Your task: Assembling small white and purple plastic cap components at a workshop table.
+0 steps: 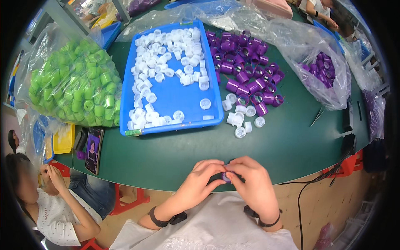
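At your far left sits a clear plastic bag of green caps, then a blue plastic tray strewn with small white plastic inserts. Your left hand and right hand meet at the near edge of the dark green table, both closed around 1 small purple plastic cap. Further right lies a loose pile of purple caps.

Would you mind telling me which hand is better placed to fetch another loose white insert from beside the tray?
Probably the right hand: the loose white inserts lie ahead on its side, right of the blue tray, while the left hand could keep the purple cap.
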A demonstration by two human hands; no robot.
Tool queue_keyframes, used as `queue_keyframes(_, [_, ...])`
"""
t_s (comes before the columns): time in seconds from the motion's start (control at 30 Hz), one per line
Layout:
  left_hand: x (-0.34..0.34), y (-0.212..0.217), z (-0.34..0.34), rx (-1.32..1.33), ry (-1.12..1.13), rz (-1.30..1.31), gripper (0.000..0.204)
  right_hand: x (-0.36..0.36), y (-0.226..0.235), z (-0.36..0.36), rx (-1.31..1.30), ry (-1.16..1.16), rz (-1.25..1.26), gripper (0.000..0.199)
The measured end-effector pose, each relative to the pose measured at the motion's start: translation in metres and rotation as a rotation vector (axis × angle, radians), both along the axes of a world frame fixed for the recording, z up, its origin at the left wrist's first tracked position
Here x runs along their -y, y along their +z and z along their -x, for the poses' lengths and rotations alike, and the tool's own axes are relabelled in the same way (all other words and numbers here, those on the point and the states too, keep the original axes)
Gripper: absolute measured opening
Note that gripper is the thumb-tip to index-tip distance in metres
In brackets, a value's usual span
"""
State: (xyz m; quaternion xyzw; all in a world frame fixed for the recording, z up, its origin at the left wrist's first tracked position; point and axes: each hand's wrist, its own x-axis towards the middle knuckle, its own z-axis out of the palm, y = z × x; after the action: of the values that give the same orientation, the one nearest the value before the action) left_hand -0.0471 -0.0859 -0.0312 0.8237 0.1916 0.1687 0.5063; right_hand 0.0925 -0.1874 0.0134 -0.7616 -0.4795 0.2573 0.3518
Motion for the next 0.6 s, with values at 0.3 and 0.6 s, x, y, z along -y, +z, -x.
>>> queue_keyframes(0.3, [0.003, -0.001, -0.003, -0.014, 0.003, 0.048, 0.040, 0.012, -0.004, -0.007, -0.124, 0.056, -0.146, 0.018])
queue_keyframes(0.6, [0.007, 0.019, -0.026, 0.010, -0.101, 0.055, 0.041, 0.026, -0.004, -0.028, -0.122, -0.056, -0.275, 0.015])
